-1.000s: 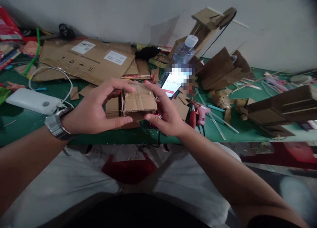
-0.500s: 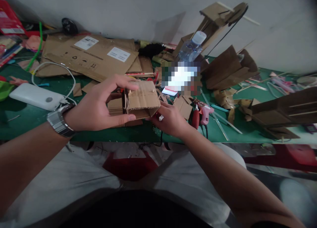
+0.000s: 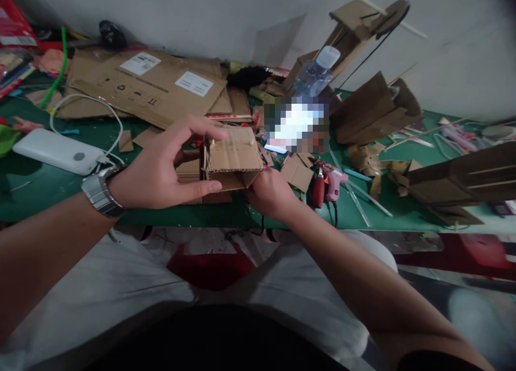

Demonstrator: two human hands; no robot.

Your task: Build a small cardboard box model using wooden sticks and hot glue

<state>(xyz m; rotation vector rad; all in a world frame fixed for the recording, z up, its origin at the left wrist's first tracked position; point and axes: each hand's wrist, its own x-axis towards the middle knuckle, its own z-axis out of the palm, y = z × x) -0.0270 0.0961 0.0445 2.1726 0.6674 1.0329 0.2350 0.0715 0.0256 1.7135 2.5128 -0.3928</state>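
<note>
A small open-ended cardboard box (image 3: 234,153) is gripped at its left side by my left hand (image 3: 165,164), fingers over the top and thumb at the lower front edge. Two pale stubs stand up from the top panel. My right hand (image 3: 271,191) is closed at the box's lower right corner, its fingers mostly hidden behind the box. A small pink bit shows above that hand, but I cannot make out what it is. More layered cardboard (image 3: 188,173) sits behind my left hand, on the green table (image 3: 217,212).
A pink glue gun (image 3: 332,184) with a cord lies to the right, among cardboard scraps (image 3: 297,172) and clear sticks. A bright, partly blurred phone (image 3: 292,123) leans before a water bottle (image 3: 314,75). A white power bank (image 3: 60,151) is left; cardboard builds (image 3: 459,180) stand right.
My right hand has let go of the box's right side and moved down to its lower right corner, closing its fingers. My left hand keeps its hold on the box.
</note>
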